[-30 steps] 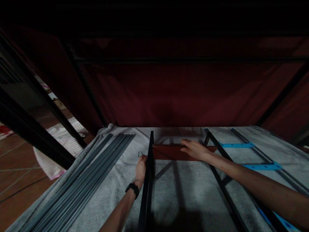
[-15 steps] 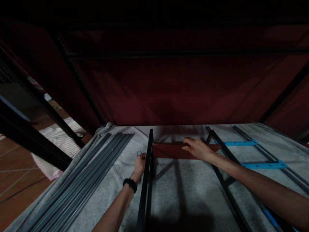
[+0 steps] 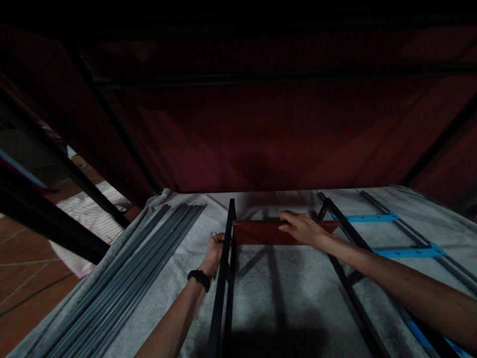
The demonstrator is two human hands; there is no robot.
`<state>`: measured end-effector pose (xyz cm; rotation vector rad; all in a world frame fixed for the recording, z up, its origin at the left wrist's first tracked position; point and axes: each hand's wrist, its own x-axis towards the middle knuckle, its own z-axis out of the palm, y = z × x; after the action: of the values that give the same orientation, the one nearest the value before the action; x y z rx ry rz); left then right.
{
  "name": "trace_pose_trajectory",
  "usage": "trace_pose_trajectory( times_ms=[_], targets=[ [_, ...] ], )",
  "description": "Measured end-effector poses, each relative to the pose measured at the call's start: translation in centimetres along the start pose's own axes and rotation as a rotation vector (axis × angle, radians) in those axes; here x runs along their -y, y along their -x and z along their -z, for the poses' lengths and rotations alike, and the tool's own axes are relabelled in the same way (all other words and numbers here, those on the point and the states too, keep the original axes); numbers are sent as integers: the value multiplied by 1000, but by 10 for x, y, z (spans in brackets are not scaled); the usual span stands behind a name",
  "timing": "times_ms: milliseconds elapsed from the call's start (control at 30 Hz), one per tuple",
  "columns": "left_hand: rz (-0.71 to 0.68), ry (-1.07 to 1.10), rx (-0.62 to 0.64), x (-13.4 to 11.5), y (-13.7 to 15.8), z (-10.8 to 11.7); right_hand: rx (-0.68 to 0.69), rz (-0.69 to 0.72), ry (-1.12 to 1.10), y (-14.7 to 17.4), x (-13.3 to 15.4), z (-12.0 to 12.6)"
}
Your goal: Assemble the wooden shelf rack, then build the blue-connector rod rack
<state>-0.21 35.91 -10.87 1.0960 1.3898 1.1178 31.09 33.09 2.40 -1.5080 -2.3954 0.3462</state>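
Got grey rods (image 3: 136, 278) on a blanket (image 3: 192, 248), then left hand (image 3: 214, 251), fingers bunched beside the black frame (image 3: 221, 278); can't tell if holding anything. Next, brown board (image 3: 257, 233) between the frame's bars, with right hand (image 3: 303, 231) loosely curled over its top edge; can't tell if gripping.

Colours from where I'm standing: dark red and black up top, greys below, one hit of blue.
Board (image 3: 257, 233): plain reddish-brown. Frame (image 3: 220, 283): black. Tubes (image 3: 122, 288): mid-grey, all close in shade. Blanket (image 3: 305, 278): pale grey, mottled, darker in patches. Cross-pieces (image 3: 410, 252) on the right: bright blue with small dark spots, loudest thing here. Hanging cloth (image 3: 283, 139) at back: plain dark red, near black toward the top. Wristband (image 3: 199, 280): black. Floor (image 3: 22, 276): orange-brown, paler lines across. Striped cloth (image 3: 70, 248): whitish, thin stripes, pink lower edge. Cord (image 3: 35, 297): dark, exact shade unclear.
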Motion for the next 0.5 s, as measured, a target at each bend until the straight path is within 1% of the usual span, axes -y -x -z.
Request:
trace_pose_trajectory(
  times_ms=[100, 200, 333, 500],
  targets=[
    [52, 20, -17, 0, -2, -2, -5, 4, -7, 0, -1, 1],
    [28, 49, -51, -2, 1, -7, 4, -6, -11, 0, -1, 3],
    [-3, 66, -47, -10, 9, -11, 2, -13, -20, 0, -1, 3],
    [-14, -32, -27, -17, 14, -5, -11, 4, -22, 0, -3, 1]
  ],
)
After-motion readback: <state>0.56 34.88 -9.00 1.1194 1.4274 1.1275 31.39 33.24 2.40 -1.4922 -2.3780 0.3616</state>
